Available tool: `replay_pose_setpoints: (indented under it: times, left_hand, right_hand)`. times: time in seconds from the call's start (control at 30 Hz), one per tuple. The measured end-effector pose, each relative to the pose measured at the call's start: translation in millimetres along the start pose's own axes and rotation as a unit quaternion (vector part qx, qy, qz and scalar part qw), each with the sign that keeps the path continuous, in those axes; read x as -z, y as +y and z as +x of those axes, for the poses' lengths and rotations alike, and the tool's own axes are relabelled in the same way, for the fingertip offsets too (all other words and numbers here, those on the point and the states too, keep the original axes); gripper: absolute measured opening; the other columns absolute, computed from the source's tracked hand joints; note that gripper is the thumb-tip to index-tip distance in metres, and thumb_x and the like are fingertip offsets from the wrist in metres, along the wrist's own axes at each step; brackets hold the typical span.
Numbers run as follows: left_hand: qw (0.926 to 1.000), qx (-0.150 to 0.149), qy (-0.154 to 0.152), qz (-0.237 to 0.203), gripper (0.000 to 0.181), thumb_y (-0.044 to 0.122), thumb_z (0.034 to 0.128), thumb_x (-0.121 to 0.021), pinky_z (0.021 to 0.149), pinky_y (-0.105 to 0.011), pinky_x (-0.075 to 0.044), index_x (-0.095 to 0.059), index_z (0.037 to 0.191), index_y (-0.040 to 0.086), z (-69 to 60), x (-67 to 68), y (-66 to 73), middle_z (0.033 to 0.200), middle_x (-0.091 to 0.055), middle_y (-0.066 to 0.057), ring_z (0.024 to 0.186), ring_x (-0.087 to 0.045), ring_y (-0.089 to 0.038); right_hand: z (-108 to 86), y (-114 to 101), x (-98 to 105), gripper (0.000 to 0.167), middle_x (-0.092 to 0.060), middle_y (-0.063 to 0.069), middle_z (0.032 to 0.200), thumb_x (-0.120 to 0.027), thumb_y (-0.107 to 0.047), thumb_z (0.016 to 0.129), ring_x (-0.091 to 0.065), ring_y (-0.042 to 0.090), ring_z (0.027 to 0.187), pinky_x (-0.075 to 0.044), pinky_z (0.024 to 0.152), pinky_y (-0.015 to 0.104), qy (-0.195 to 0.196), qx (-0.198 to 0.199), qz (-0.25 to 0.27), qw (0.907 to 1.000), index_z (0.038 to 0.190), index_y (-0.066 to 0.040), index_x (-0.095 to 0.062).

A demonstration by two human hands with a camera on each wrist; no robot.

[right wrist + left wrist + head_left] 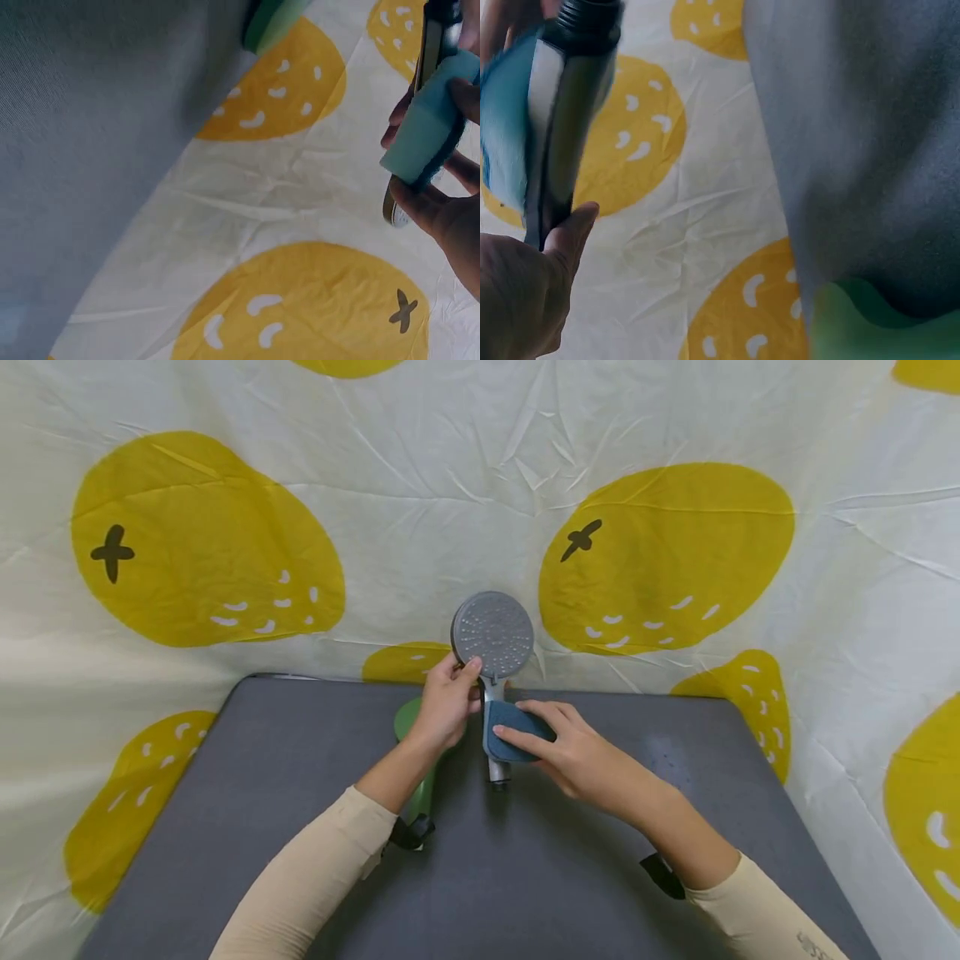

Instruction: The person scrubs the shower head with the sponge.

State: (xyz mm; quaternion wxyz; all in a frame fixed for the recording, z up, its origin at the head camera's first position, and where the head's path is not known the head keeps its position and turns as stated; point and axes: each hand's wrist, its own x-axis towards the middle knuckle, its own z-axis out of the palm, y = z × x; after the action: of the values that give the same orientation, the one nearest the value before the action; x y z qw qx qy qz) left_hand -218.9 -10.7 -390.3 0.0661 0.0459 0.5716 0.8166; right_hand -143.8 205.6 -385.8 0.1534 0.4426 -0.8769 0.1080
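A grey shower head [493,635] with a silver handle stands upright above the far part of the table, its nozzle face towards me. My left hand [445,702] grips it just below the round head, thumb in front. In my right hand [577,747] a blue sponge [517,732] is pinched and lies against the handle. From the left wrist, the handle [574,127] shows its threaded end up close, with the sponge [506,127] beside it. The right wrist view shows the sponge's light foam side [427,139] and darker scouring side, between thumb and fingers.
A green object [422,789], partly hidden by my left forearm, lies on the dark grey table [517,877]. Wet spots [667,760] mark the table at right. A white curtain [442,543] with yellow fruit prints hangs behind the table and along its sides.
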Motion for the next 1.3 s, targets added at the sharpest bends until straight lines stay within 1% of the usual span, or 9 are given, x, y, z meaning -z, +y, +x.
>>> replay_pose_setpoints:
  times: [0.13, 0.23, 0.33, 0.4, 0.47, 0.6, 0.77, 1.1, 1.3]
  left_hand:
    - [0.9998, -0.008, 0.013, 0.014, 0.033, 0.015, 0.1110, -0.048, 0.054, -0.019, -0.051, -0.057, 0.141, 0.005, 2.6, 4.7, 0.3, 0.118, -0.070, -0.019, 0.066, -0.063, -0.010]
    - [0.9998, -0.008, 0.017, 0.009, 0.034, 0.016, 0.1112, -0.047, 0.059, -0.022, -0.057, -0.056, 0.142, 0.006, 3.8, 7.5, 2.4, 0.124, -0.068, -0.022, 0.072, -0.070, -0.011]
    - [0.9999, -0.007, 0.011, 0.001, 0.035, 0.017, 0.1119, -0.045, 0.068, -0.029, -0.063, -0.054, 0.144, 0.007, 3.5, 8.4, 5.7, 0.129, -0.066, -0.024, 0.092, -0.076, -0.034]
    - [0.9999, -0.009, 0.010, 0.002, 0.035, 0.018, 0.1120, -0.045, 0.070, -0.031, -0.064, -0.054, 0.145, 0.008, 2.2, 7.3, 7.5, 0.128, -0.066, -0.023, 0.098, -0.075, -0.037]
    - [0.9999, -0.011, 0.008, 0.003, 0.035, 0.018, 0.1120, -0.045, 0.067, -0.028, -0.063, -0.055, 0.144, 0.007, 0.2, 5.0, 8.4, 0.125, -0.067, -0.021, 0.094, -0.075, -0.036]
    - [0.9999, -0.010, 0.004, -0.011, 0.036, 0.016, 0.1117, -0.045, 0.059, -0.023, -0.059, -0.055, 0.144, 0.004, -4.4, -0.5, 7.5, 0.121, -0.067, -0.019, 0.072, -0.070, -0.009]
    - [0.9993, -0.018, 0.002, -0.032, 0.037, 0.015, 0.1117, -0.045, 0.065, -0.028, -0.063, -0.054, 0.146, 0.003, -5.8, -2.6, 6.7, 0.125, -0.066, -0.023, 0.078, -0.074, -0.011]
    - [0.9982, -0.023, 0.042, -0.035, 0.035, 0.018, 0.1102, -0.050, 0.053, -0.018, -0.054, -0.058, 0.142, 0.005, -2.2, -0.5, 8.0, 0.108, -0.073, -0.009, 0.062, -0.064, -0.005]
    - [0.9966, -0.022, 0.066, -0.043, 0.035, 0.017, 0.1103, -0.050, 0.064, -0.030, -0.064, -0.058, 0.140, 0.002, 2.2, 4.2, 4.0, 0.117, -0.072, -0.022, 0.072, -0.074, -0.015]
  right_hand:
    - [-9.0, -10, -7, 0.073, -0.049, 0.019, 0.147, -0.082, -0.008, 0.088, -0.054, 0.038, 0.124, -0.058, 0.095, 0.050, -0.015, 0.029, 0.014, 0.9994, 0.151, -0.028, -0.053]
    - [-13.8, -17, -9, 0.073, -0.049, 0.016, 0.148, -0.083, -0.010, 0.087, -0.052, 0.036, 0.125, -0.059, 0.094, 0.048, -0.019, 0.034, 0.015, 0.9991, 0.151, -0.031, -0.053]
    - [-11.2, -21, -7, 0.074, -0.050, 0.015, 0.148, -0.085, -0.013, 0.086, -0.053, 0.037, 0.125, -0.059, 0.094, 0.047, -0.012, 0.016, 0.001, 0.9998, 0.150, -0.032, -0.053]
    - [-5.2, -21, -6, 0.073, -0.050, 0.016, 0.148, -0.086, -0.013, 0.086, -0.055, 0.039, 0.124, -0.058, 0.095, 0.048, -0.004, 0.000, -0.015, 0.9999, 0.150, -0.031, -0.055]
    - [2.9, -18, -6, 0.072, -0.051, 0.019, 0.147, -0.086, -0.014, 0.086, -0.056, 0.041, 0.122, -0.058, 0.096, 0.050, 0.007, -0.011, -0.034, 0.9993, 0.149, -0.030, -0.056]
    - [18.9, -8, -6, 0.068, -0.052, 0.022, 0.146, -0.085, -0.012, 0.086, -0.055, 0.044, 0.120, -0.055, 0.099, 0.053, 0.046, -0.030, -0.084, 0.9950, 0.147, -0.026, -0.059]
    - [29.2, -1, -6, 0.065, -0.052, 0.025, 0.145, -0.083, -0.011, 0.088, -0.054, 0.046, 0.120, -0.053, 0.102, 0.054, 0.083, -0.038, -0.116, 0.9890, 0.147, -0.022, -0.059]
    - [13.7, -1, -9, 0.071, -0.046, 0.022, 0.151, -0.079, -0.001, 0.088, -0.048, 0.043, 0.133, -0.051, 0.105, 0.056, 0.048, -0.004, 0.016, 0.9987, 0.151, -0.022, -0.053]
    - [-13.0, -17, -22, 0.047, -0.045, 0.021, 0.152, -0.057, -0.018, 0.106, -0.047, 0.041, 0.135, -0.053, 0.103, 0.055, 0.046, 0.055, 0.040, 0.9966, 0.152, -0.024, -0.052]
